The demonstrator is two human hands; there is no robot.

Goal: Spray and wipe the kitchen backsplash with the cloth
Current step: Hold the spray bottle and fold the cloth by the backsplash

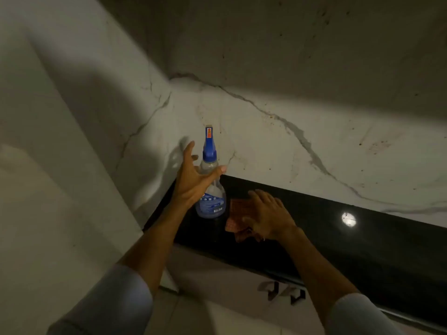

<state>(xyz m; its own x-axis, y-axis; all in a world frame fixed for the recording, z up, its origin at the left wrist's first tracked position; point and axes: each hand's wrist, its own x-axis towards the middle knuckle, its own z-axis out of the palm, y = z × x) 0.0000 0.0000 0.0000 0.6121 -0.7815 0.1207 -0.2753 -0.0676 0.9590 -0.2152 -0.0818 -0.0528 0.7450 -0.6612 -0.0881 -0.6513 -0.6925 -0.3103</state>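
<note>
Black countertop (326, 228) edge, bottle (212, 201) in corner

A glossy black counter (338, 250) carries an upright spray bottle (212, 201), with a reddish cloth (238, 213) just beside it.

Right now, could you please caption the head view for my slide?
Left hand open at the spray bottle on the counter; right hand flat on the cloth, backsplash behind.

Left hand (193, 182) raised, fingers (189, 148) spread wide, thumb out. Right hand (268, 213) palm down, fingers straight.
</note>
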